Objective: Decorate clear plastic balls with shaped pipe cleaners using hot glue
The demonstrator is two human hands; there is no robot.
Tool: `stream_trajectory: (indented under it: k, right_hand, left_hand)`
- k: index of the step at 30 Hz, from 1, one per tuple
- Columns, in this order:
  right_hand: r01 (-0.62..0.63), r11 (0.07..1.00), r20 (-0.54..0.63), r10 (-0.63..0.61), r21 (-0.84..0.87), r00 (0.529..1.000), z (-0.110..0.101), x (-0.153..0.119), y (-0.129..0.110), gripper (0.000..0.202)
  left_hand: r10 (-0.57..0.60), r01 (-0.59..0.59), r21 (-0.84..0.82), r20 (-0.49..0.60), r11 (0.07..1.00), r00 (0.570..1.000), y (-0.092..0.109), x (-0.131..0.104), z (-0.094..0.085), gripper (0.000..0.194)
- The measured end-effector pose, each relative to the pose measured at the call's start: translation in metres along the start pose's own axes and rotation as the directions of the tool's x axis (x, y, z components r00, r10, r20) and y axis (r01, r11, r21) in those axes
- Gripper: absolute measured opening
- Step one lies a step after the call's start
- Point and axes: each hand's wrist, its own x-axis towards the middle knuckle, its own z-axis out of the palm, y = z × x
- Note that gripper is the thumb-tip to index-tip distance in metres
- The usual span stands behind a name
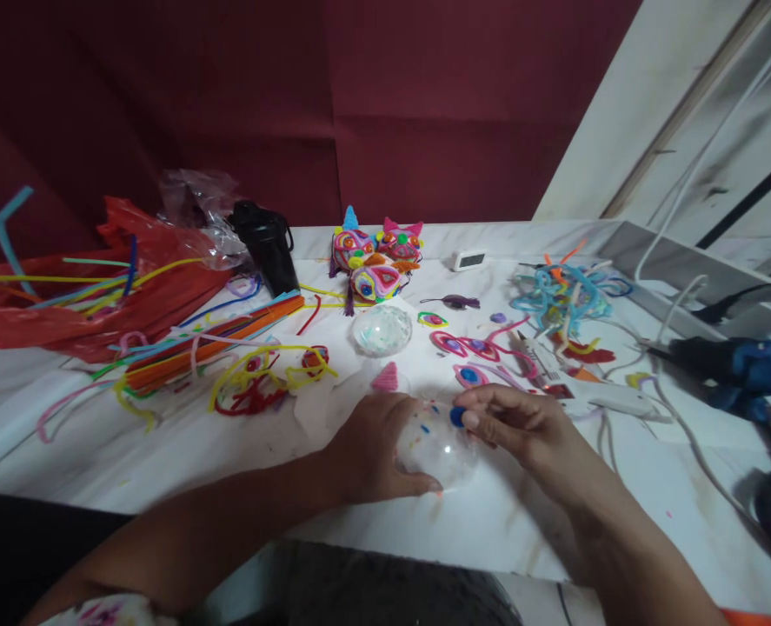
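Observation:
A clear plastic ball [447, 452] with small coloured bits on it is near the table's front edge. My left hand [378, 448] wraps round its left side, thumb in front. Between the thumb and fingers of my right hand [508, 417] is a small blue disc [457, 416], at the ball's upper right. Just behind the ball lies a pink fuzzy triangle [386, 377]. Farther back sits a clear dome or dish [382, 330]. Pink and blue spiral pieces [470, 376] lie right of it.
Finished colourful figures [378, 261], a black bottle [266, 248] and a small white display [468, 260] stand at the back. Pipe cleaners [216, 335] and a red bag [163, 287] fill the left. On the right are a glue gun [610, 396], cables and a blue pipe-cleaner tangle [564, 296].

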Motion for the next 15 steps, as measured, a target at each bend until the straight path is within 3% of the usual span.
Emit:
stream_trajectory:
  k: [10,15]
  right_hand:
    - [0.08,0.961,-0.009,-0.086,-0.265,0.996,0.016,-0.014,0.007,0.027]
    - [0.118,0.93,-0.138,-0.175,-0.348,0.975,-0.003,-0.01,0.003,0.029]
  left_hand:
    - [-0.016,0.016,0.027,-0.007,1.0,1.0,0.0,-0.002,0.003,0.084]
    - [0.002,-0.002,0.017,-0.004,1.0,1.0,0.0,-0.001,0.002,0.085]
